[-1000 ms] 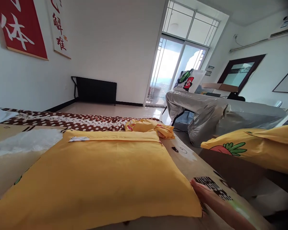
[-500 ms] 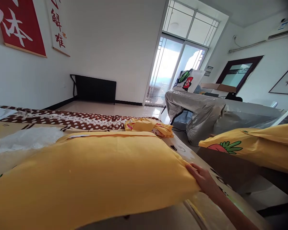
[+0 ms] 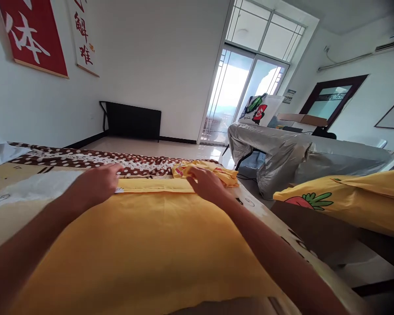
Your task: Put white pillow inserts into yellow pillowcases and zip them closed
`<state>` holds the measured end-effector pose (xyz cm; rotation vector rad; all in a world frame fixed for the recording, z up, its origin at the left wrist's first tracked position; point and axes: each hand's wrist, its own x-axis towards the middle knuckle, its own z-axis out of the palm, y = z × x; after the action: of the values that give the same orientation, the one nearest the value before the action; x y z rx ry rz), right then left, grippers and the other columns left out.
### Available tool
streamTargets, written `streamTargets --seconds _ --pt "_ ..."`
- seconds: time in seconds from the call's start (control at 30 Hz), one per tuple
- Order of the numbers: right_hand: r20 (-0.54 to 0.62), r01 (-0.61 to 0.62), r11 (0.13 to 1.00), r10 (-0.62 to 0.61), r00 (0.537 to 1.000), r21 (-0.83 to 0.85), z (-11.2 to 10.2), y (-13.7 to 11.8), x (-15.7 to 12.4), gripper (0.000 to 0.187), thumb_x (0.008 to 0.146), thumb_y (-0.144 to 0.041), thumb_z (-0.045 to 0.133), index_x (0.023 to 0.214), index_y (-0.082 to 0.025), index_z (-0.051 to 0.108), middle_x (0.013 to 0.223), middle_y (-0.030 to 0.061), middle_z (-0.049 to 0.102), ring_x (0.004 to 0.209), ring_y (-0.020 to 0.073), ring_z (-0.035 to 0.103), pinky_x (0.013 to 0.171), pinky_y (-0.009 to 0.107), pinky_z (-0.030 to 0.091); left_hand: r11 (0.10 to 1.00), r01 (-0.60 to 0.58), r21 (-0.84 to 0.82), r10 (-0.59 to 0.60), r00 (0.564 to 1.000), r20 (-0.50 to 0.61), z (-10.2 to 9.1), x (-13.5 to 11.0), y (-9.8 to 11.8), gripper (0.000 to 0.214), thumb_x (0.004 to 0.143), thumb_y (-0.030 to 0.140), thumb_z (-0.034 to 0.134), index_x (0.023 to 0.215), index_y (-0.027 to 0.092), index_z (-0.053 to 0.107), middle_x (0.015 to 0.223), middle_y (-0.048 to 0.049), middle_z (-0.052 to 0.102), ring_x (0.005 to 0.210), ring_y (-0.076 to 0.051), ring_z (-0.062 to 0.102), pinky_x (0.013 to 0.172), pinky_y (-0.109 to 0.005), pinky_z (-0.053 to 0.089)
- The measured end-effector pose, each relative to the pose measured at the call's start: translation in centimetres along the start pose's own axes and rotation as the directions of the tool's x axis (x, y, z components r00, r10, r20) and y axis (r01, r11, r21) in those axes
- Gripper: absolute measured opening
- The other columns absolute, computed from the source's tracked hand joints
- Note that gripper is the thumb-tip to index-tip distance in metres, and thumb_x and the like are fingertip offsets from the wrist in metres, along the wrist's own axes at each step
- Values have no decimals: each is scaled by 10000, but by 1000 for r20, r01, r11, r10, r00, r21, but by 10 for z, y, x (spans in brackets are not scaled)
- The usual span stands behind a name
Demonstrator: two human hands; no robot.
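Note:
A plump yellow pillow [image 3: 157,245] in a plain case lies in front of me on the bed, its far edge a seamed flap. At the left end of that flap, by a small white label, my left hand [image 3: 96,186] is closed with bent fingers on the edge. My right hand [image 3: 206,181] grips the same edge farther right, thumb and fingers pinched together. Both forearms reach over the pillow's sides. Just beyond the right hand, a crumpled yellow printed cloth [image 3: 182,169] lies on the bed.
Under the pillow spreads a cream patterned bed cover [image 3: 265,214], with a brown polka-dot blanket [image 3: 144,162] along the far side. Another yellow pillow [image 3: 357,201] with a carrot print is at the right. Behind it stands a plastic-covered table [image 3: 282,140]; a black panel [image 3: 134,120] leans by the wall.
My right hand has left the pillow's right corner for its far edge. My left hand, out of sight before, has come in at the far left of that edge. The view has shifted slightly.

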<state>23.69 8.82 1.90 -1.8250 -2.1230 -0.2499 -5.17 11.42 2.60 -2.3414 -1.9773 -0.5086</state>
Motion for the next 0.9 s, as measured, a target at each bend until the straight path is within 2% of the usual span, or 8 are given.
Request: streamTargets --seconds 0.07,0.13,0.23,0.33,0.4,0.5,0.77,0.9 --pt "16 40 998 -40 999 46 24 -51 37 266 898 -307 406 1062 -201 587 1139 78 654 1028 240 578 822 323 368 999 -52 7 51 996 79 19 28 31 356 831 144 364 1120 200 563 1143 -82 643 1033 -241 599 856 -341 441" --pt "37 17 998 -19 999 58 61 -80 55 292 894 -287 422 1112 -158 567 1167 107 645 1075 252 561 877 345 349 1000 -26 7 25 991 129 51 49 53 338 829 188 367 1084 173 589 1107 -119 662 1049 -274 602 873 -379 439" --pt "83 -17 997 10 997 77 116 -88 52 336 929 -322 368 1068 -118 595 1165 147 646 1107 265 546 914 367 326 1000 20 19 -22 986 166 104 55 57 374 870 255 305 1033 131 618 1097 -158 666 1074 -299 593 947 -461 397" --pt "89 -28 994 19 996 102 145 -82 41 407 953 -350 296 1069 -104 599 1199 162 625 1146 277 514 953 392 288 999 36 28 -39 992 119 135 44 45 452 893 274 220 1074 112 601 1177 -161 629 1154 -284 543 997 -481 350" --pt "84 -27 993 17 996 114 148 -79 39 424 954 -356 284 1083 -97 593 1199 170 621 1145 292 508 957 413 273 999 35 30 -38 993 109 140 40 40 461 888 286 218 1066 107 605 1154 -166 637 1148 -283 544 991 -484 349" --pt "88 -24 992 13 996 125 144 -78 42 429 953 -353 275 1065 -96 601 1174 177 631 1126 303 517 953 430 266 999 35 30 -38 992 122 136 42 40 461 876 290 230 1043 103 617 1108 -179 652 1117 -293 564 974 -488 356" --pt "87 -20 993 9 996 118 136 -78 36 413 950 -360 287 1080 -122 599 1180 150 633 1122 263 523 965 403 284 999 38 22 -41 993 111 132 36 45 483 874 315 221 1097 122 603 1191 -156 624 1163 -279 537 992 -458 351" --pt "103 -70 994 61 993 87 126 -59 36 412 936 -369 310 1066 -126 616 1152 150 649 1104 256 546 970 403 290 996 87 38 -91 989 120 121 38 27 518 876 395 235 1092 128 622 1124 -175 652 1105 -302 573 988 -456 349"
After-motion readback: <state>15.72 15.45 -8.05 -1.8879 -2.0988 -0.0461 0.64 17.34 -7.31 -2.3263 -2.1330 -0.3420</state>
